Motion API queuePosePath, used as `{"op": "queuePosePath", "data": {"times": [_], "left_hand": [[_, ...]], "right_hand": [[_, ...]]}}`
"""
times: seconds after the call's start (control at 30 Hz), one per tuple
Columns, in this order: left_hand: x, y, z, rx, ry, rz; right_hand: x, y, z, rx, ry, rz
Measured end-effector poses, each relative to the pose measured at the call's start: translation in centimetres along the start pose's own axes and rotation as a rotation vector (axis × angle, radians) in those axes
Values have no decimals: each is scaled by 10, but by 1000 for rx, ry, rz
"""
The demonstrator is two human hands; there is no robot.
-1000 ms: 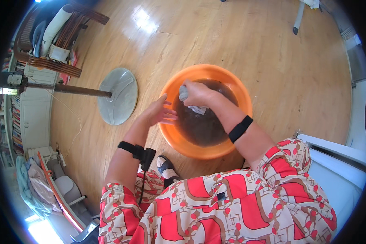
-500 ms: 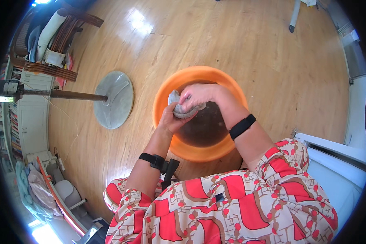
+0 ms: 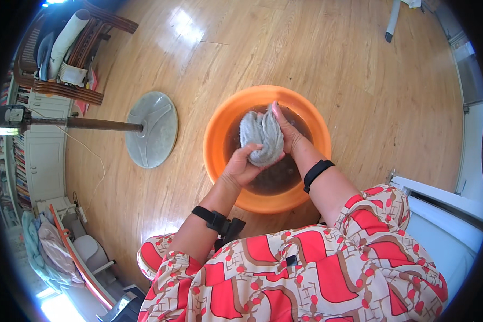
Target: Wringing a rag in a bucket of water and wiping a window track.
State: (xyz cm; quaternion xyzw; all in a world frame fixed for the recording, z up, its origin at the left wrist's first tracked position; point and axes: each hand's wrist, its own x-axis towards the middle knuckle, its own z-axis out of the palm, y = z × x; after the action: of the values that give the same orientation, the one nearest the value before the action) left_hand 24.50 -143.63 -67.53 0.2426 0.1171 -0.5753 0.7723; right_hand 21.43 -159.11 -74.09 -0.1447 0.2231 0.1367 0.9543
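Note:
A bunched grey cloth (image 3: 262,137) is held between my two hands, above an orange basin (image 3: 216,140) of murky brown water (image 3: 276,180). My left hand (image 3: 244,166) grips the cloth from its lower left side, thumb on top and fingers beneath it. Along the cloth's right side, my right hand (image 3: 287,131) is closed on it, with the thumb pointing up near the top edge. Parts of the fingers on both hands are hidden behind the cloth. Black straps circle both of my forearms.
Left of the basin stands a round grey stand base (image 3: 151,129) with a metal pole. A wooden chair (image 3: 70,91) with things piled on it is at the far left. A white and pale blue unit (image 3: 440,214) sits close on my right. Wooden floor (image 3: 327,48) surrounds the basin.
The cloth has opened out from a small wad into a larger bundle. My right hand has moved from on top of it to its right side; my left hand has shifted right.

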Motion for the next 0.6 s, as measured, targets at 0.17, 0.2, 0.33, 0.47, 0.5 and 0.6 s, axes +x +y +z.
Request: {"op": "queuePosePath", "data": {"times": [0.17,0.2,0.33,0.47,0.5,0.6], "left_hand": [[-4,0,-4,160,96,-199],[-2,0,-6,253,131,-225],[7,-5,-5,433,140,-195],[18,-8,-20,808,259,-180],[20,-11,-24,972,318,-159],[26,-18,-32,1766,614,97]], "right_hand": [[1,1,20,-193,44,-99],[7,-1,16,-262,45,-130],[24,-3,1,-661,161,-151],[29,8,9,-1196,576,-229],[28,11,11,-1196,577,-227],[26,16,20,-1417,632,-408]]}}
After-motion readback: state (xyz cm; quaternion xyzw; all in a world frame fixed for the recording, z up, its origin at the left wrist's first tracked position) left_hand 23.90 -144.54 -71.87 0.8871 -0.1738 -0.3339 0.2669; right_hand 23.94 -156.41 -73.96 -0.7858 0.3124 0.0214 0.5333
